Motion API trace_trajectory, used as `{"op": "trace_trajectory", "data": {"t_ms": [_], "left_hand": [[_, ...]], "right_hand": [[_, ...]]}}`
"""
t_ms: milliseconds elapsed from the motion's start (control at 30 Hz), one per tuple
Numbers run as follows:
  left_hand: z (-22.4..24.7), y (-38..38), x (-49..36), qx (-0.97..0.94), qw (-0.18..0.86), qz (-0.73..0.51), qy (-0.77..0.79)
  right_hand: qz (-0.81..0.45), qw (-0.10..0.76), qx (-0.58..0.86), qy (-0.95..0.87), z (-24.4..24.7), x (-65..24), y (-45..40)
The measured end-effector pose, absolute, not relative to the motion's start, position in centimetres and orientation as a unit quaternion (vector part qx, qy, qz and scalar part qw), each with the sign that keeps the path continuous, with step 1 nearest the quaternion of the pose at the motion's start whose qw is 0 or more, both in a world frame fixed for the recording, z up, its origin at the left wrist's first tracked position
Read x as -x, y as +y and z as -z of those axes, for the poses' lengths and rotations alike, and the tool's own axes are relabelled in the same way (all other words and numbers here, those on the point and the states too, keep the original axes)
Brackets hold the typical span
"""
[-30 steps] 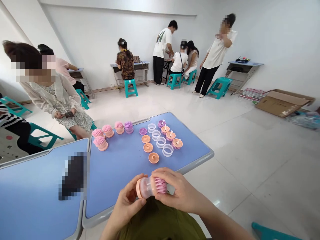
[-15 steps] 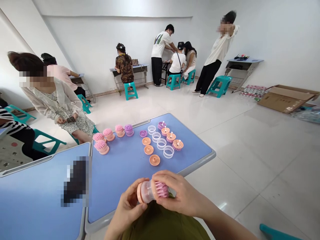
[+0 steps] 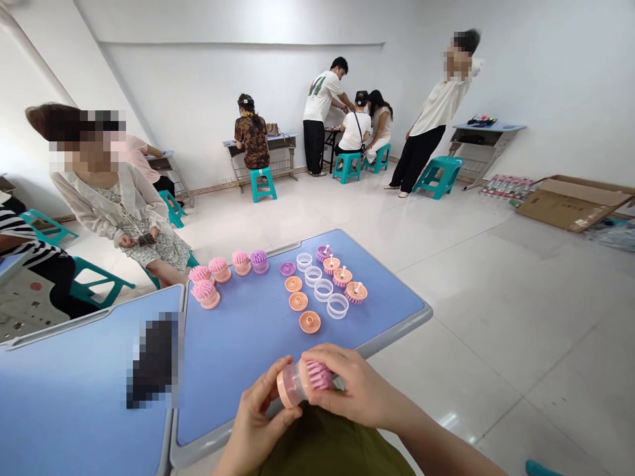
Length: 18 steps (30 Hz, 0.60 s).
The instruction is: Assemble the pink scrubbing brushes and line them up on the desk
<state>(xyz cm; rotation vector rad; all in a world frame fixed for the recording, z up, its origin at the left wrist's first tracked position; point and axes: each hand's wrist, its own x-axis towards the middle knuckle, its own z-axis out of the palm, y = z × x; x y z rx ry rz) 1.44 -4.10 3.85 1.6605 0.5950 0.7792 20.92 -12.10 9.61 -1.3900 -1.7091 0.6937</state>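
Note:
Over the table's near edge, both hands grip a round scrubbing brush (image 3: 296,383) lying on its side, with a clear middle and pink bristles facing right. My left hand (image 3: 262,406) holds its peach cap end. Around the bristle end my right hand (image 3: 347,383) is wrapped. Beyond them on the blue table (image 3: 238,350) lies a column of peach caps (image 3: 310,322) with one purple cap (image 3: 287,268). Beside it run clear rings (image 3: 338,306), then bristle heads (image 3: 356,292) lying bristles down with white stems up.
Several whole brushes (image 3: 206,294) stand at the table's far left. A dark blurred item (image 3: 151,360) lies on the adjoining table (image 3: 64,383). A person (image 3: 119,198) sits at left; others are by the far wall. An open cardboard box (image 3: 570,205) rests on the floor.
The brush's cap end sits closer to the clear middle, and the gap there has narrowed. Both hands keep their hold. The camera view has shifted slightly.

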Motion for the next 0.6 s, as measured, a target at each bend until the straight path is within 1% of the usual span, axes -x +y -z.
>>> {"op": "trace_trajectory", "data": {"t_ms": [100,133,200,233,300,467,533,600], "left_hand": [[-4.2,-3.8,-1.1,-0.793,0.432,-0.347,0.252],[-4.4,-3.7,-1.0,-0.811,0.406,-0.343,0.246],[-4.9,-3.5,-0.8,-0.830,0.387,-0.326,0.236],[-5.2,-3.4,-0.7,-0.832,0.390,-0.316,0.235],[-5.7,-3.2,-0.6,-0.824,0.421,-0.298,0.236],[-6.3,-3.0,-0.4,-0.771,0.527,-0.283,0.221],[-6.3,-3.1,-0.4,-0.770,0.529,-0.285,0.216],[-6.1,-3.3,-0.3,-0.788,0.500,-0.291,0.212]], "right_hand": [[-0.351,0.442,0.562,-0.605,-8.3,-20.7,-11.6],[-0.384,0.455,0.554,-0.582,-7.9,-20.6,-11.6],[-0.444,0.475,0.531,-0.544,-7.3,-20.4,-11.6],[-0.460,0.483,0.522,-0.532,-7.1,-20.3,-11.6],[-0.454,0.490,0.515,-0.537,-7.2,-20.2,-11.8],[-0.356,0.477,0.494,-0.634,-8.0,-20.5,-12.1],[-0.337,0.468,0.488,-0.655,-8.2,-20.7,-12.0],[-0.328,0.466,0.485,-0.663,-8.3,-20.8,-11.9]]}}
